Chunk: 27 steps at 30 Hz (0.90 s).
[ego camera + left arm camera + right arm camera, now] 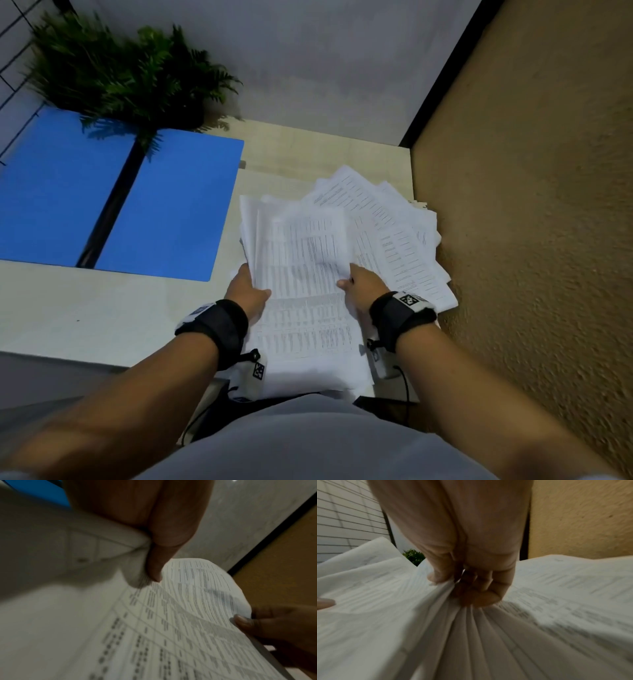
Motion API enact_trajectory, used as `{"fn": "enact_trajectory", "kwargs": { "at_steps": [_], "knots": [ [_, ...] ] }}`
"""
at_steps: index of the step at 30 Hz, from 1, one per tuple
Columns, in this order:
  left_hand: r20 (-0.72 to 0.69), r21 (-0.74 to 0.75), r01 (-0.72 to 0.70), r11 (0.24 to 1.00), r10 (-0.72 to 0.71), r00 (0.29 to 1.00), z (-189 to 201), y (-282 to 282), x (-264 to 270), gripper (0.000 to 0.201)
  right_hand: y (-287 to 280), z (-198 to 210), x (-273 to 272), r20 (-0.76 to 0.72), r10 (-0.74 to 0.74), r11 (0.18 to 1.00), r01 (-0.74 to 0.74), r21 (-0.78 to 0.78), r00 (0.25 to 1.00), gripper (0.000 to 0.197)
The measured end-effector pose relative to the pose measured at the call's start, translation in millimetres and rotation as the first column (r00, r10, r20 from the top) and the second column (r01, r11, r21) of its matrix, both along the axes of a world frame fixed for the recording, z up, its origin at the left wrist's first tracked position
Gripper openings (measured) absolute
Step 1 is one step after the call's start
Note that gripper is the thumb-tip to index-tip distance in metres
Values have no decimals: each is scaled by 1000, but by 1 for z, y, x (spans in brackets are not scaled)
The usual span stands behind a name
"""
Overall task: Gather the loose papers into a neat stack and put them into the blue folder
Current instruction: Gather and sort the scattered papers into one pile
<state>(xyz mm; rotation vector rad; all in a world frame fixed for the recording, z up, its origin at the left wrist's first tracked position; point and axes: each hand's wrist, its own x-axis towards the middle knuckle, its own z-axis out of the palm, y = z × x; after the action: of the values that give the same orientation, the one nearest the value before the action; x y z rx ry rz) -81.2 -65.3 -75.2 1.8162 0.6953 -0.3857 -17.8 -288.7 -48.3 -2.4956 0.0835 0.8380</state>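
On desk, printed papers (301, 274) fanned, both hands gripping

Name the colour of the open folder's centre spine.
Black, between blue covers: folder, spine. Head view shows it best.

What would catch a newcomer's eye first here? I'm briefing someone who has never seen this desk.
First, the messy fan of printed papers at the desk's right side, against the tan wall, with the left hand and right hand each gripping a bunch of sheets. Next, the open blue folder lying flat at far left, still holding no papers, with a green fern behind it.
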Motion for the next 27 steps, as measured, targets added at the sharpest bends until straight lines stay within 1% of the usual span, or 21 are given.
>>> {"fn": "enact_trajectory", "kwargs": {
  "at_steps": [1, 2, 3, 4, 5, 6, 7, 8, 10, 12, 13, 16, 18, 19, 20, 21, 22, 24, 25, 26, 27],
  "knots": [
    [2, 20, -29, 999, 29, 1000, 2, 2, 0, 49, -2, -3, 1, 103, -80, 997, 80, 7, 991, 16],
    [-1, 16, -67, 998, 67, 998, 2, 5, 1, 44, -7, -7, 4, 214, -192, 980, 197, -2, 958, 22],
    [-6, 6, -111, 994, 111, 994, 3, 8, 1, 41, -14, -8, 7, 271, -318, 941, 338, -26, 908, 30],
    [-13, -5, -149, 989, 149, 989, 1, 13, 0, 39, -21, -8, 9, 303, -428, 888, 458, -34, 852, 39],
    [-27, -11, -166, 986, 166, 986, 1, 16, -2, 38, -31, -11, 11, 264, -504, 849, 528, -23, 822, 47],
    [-37, -14, -169, 985, 169, 985, -1, 17, -3, 38, -39, -15, 12, 199, -531, 840, 542, -2, 824, 50],
    [-44, -17, -169, 985, 168, 985, -3, 18, -4, 38, -43, -16, 10, 114, -508, 860, 510, 14, 854, 48],
    [-46, -26, -177, 984, 176, 983, -7, 17, -4, 39, -46, -21, 8, 53, -455, 890, 454, 27, 889, 42],
    [-34, -68, -195, 979, 193, 981, -10, 9, -3, 39, -42, -28, 3, -11, -386, 920, 386, 74, 922, 31],
    [-13, -117, -199, 973, 198, 980, -12, 0, 0, 38, -34, -38, -6, -80, -383, 904, 392, 171, 920, 18],
    [-3, -135, -193, 972, 195, 981, -12, -4, 1, 37, -28, -39, -10, -128, -399, 883, 418, 213, 908, 17],
    [-3, -159, -200, 967, 202, 979, -9, -8, 4, 36, -18, -45, -16, -262, -365, 859, 432, 276, 893, 22],
    [-9, -161, -187, 969, 188, 982, -9, -5, 3, 38, -18, -42, -17, -261, -388, 837, 457, 302, 884, 27],
    [1, -148, -183, 972, 185, 983, -10, -3, 3, 39, -21, -40, -17, -215, -476, 795, 522, 309, 853, 24],
    [10, -126, -186, 974, 189, 982, -9, -1, 3, 40, -24, -35, -19, -164, -599, 712, 615, 339, 784, 19],
    [22, -104, -199, 974, 203, 979, -8, 2, 3, 41, -28, -30, -21, -115, -721, 618, 709, 339, 683, 20],
    [46, -88, -215, 973, 220, 974, -7, 5, 3, 42, -36, -30, -22, -43, -825, 525, 792, 312, 564, 31],
    [91, -71, -222, 973, 228, 970, -1, 12, 4, 48, -56, -21, -28, 33, -909, 415, 896, 157, 416, 59],
    [106, -64, -210, 976, 216, 971, 1, 15, 5, 53, -67, -20, -31, -9, -922, 385, 918, 100, 388, 67],
    [112, -78, -218, 973, 226, 968, -1, 20, 8, 61, -76, -18, -34, -90, -922, 369, 925, 90, 377, 68],
    [110, -102, -225, 969, 236, 965, -1, 23, 9, 68, -83, -18, -35, -192, -901, 376, 921, 106, 390, 64]
  ]
}}
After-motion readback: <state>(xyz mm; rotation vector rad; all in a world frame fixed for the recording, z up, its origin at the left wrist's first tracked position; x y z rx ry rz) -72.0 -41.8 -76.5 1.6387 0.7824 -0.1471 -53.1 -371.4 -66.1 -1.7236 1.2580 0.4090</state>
